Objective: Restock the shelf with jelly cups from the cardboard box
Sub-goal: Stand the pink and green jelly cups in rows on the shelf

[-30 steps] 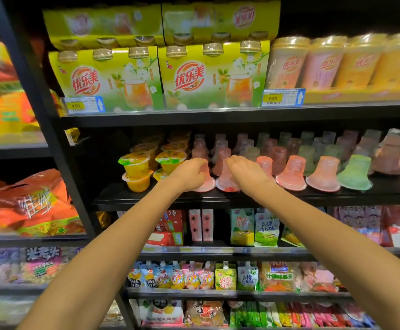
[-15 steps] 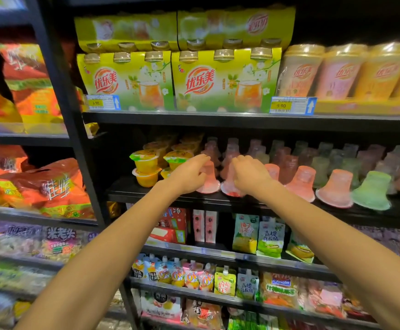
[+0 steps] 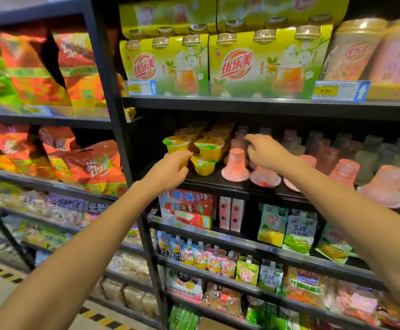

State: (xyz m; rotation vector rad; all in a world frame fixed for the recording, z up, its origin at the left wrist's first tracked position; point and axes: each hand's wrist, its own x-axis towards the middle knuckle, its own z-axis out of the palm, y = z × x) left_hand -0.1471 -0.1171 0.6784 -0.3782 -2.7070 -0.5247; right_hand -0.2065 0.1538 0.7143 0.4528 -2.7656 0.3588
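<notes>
Reaching toward a black shelf (image 3: 242,186) at centre frame, two bare arms extend from the bottom corners. Yellow jelly cups (image 3: 208,151) with green lids are stacked left of upturned pink cups (image 3: 235,165). The left hand (image 3: 168,171), fingers loosely bent, touches a lower yellow cup; whether it grips is unclear. The right hand (image 3: 264,152) hovers over the pink cups, fingers relaxed, empty. Above, green multipacks (image 3: 268,65) read "优乐美"; a price tag (image 3: 326,90) reads 9.90. Half a second ago both hands sat together at the pink cups; now they are apart.

Black metal shelving (image 3: 113,96) lines a floor (image 3: 1,282) with hazard-striped tape.
</notes>
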